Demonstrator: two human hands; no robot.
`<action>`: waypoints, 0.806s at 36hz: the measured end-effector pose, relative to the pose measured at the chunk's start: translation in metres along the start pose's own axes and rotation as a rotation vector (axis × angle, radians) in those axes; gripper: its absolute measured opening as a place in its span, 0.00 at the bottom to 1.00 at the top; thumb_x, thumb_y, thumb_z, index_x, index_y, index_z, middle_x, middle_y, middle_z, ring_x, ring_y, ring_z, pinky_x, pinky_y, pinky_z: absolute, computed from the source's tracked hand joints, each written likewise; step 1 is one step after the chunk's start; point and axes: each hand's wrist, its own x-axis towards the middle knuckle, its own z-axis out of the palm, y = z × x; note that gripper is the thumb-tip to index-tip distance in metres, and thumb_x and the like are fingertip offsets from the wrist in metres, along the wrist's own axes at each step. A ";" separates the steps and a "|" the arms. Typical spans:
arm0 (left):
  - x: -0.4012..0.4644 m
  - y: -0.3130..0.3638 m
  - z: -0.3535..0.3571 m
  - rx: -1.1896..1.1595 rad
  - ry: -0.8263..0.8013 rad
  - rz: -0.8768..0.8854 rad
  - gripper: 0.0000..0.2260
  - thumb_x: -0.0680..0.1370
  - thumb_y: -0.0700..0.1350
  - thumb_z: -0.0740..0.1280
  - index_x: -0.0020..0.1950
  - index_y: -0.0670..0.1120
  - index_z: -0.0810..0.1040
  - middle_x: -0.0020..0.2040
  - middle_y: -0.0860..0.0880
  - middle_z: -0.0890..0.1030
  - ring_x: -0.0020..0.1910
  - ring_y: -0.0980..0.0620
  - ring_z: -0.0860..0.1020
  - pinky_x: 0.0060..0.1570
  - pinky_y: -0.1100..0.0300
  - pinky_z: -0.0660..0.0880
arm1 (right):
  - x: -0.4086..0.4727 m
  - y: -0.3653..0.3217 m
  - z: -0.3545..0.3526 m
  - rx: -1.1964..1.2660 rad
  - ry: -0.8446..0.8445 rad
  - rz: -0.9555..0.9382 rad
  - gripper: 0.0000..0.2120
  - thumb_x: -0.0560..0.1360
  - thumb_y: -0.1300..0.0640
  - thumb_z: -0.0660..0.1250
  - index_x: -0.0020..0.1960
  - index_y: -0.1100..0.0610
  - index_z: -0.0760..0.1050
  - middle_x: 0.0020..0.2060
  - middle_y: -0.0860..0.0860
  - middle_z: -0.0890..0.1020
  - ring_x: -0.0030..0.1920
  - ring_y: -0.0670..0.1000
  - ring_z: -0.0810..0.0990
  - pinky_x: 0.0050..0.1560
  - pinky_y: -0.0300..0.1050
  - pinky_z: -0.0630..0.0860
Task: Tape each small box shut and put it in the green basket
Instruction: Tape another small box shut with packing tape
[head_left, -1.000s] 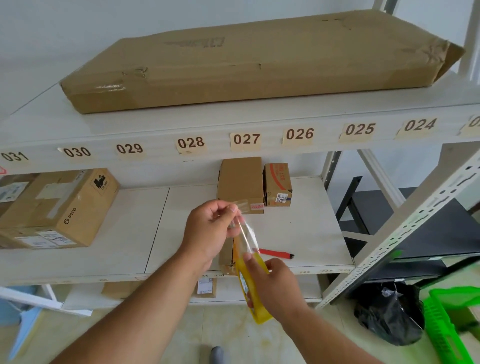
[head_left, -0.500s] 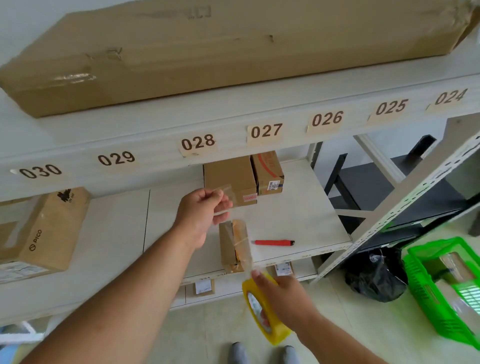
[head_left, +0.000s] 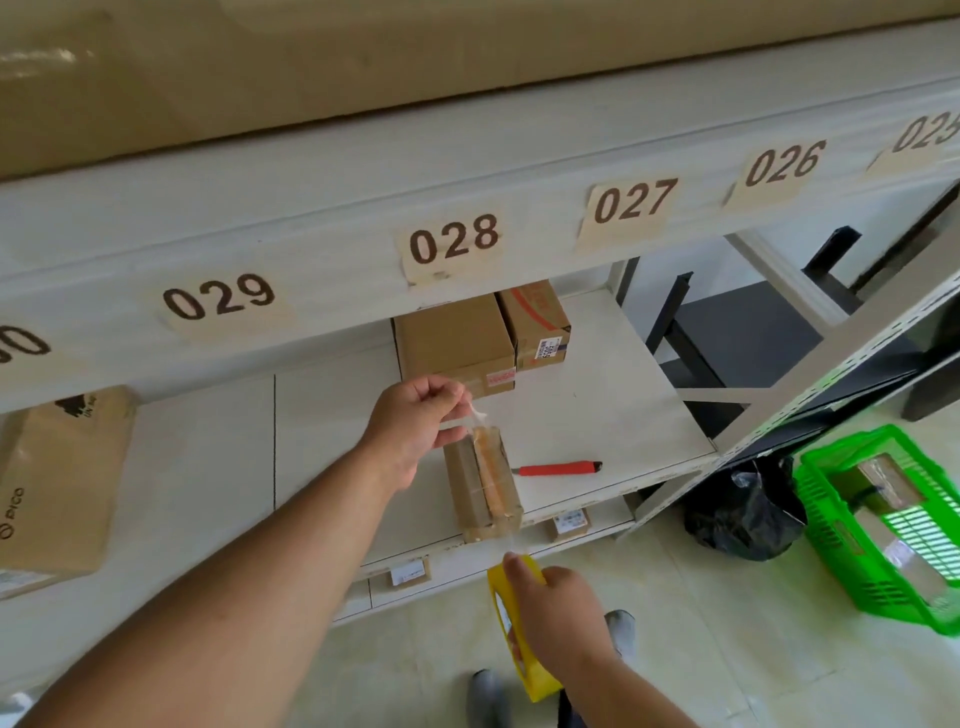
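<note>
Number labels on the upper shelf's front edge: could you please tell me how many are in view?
5: 029, 028, 027, 026 and 025, cut by the right edge. A sixth peeks in at the left.

In front of me stands a white metal shelving rack (head_left: 623, 415) with brown numbered labels (head_left: 453, 241); below it, pale glossy floor tiles (head_left: 727, 623).

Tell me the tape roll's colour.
Yellow: the tape roll, gripped by the right hand, shows in the head view.

Head camera looks down, close over shelf (head_left: 597, 415).
</note>
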 end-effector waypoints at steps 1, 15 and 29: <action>0.002 -0.002 0.000 0.022 -0.006 0.005 0.05 0.81 0.41 0.68 0.51 0.41 0.83 0.50 0.44 0.86 0.53 0.50 0.85 0.45 0.56 0.83 | 0.002 0.001 0.001 -0.026 0.015 0.009 0.25 0.80 0.36 0.58 0.44 0.58 0.76 0.28 0.52 0.83 0.28 0.48 0.83 0.39 0.44 0.79; 0.031 -0.025 0.001 0.200 0.105 0.079 0.04 0.80 0.44 0.69 0.47 0.47 0.84 0.46 0.53 0.87 0.46 0.58 0.82 0.47 0.63 0.73 | 0.026 0.010 0.018 -0.105 0.046 0.030 0.32 0.77 0.26 0.52 0.48 0.55 0.74 0.34 0.51 0.86 0.32 0.47 0.85 0.47 0.46 0.81; 0.055 -0.044 0.003 0.264 0.098 0.008 0.04 0.80 0.45 0.70 0.51 0.46 0.84 0.51 0.50 0.85 0.55 0.52 0.81 0.55 0.60 0.73 | 0.038 0.023 0.022 -0.142 0.143 0.005 0.32 0.71 0.23 0.48 0.64 0.42 0.66 0.42 0.46 0.85 0.41 0.51 0.86 0.51 0.49 0.81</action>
